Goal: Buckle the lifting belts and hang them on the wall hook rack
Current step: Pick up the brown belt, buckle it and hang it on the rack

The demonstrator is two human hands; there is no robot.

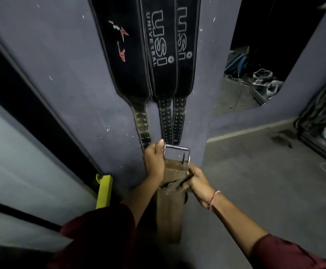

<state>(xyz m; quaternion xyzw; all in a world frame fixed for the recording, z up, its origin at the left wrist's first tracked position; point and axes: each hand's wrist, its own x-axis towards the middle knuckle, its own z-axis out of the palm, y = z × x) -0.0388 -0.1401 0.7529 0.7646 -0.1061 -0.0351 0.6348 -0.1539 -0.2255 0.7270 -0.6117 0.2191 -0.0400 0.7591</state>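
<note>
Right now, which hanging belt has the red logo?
The leftmost black belt on the wall; the two beside it carry white USI lettering instead.

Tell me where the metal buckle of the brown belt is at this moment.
In the head view the metal buckle sits at lower centre, gripped by the left hand, just below the tips of the black belts hanging on the wall.

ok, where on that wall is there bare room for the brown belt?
Bare wall lies left of the star-logo belt, up to the dark door frame, and right of the USI belts up to the mirror. The middle is crowded: three belts hang edge to edge. Both hands hold the brown belt.
</note>
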